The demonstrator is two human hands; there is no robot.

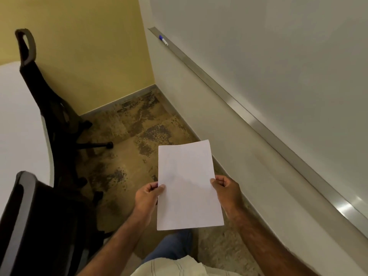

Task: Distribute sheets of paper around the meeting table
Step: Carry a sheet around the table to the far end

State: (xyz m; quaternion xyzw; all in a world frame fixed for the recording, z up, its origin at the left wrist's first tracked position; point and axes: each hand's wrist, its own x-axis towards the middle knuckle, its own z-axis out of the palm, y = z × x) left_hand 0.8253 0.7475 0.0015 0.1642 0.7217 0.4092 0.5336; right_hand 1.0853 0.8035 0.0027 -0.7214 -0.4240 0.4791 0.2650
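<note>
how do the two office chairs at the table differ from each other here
The far chair shows its side profile, with its wheeled base and a looped top visible; the near chair shows only its backrest, its base out of frame or hidden. The far chair looks all dark, while the near chair has a pale grey rim along its back. Both are dark office chairs pushed up to the white table.
</note>
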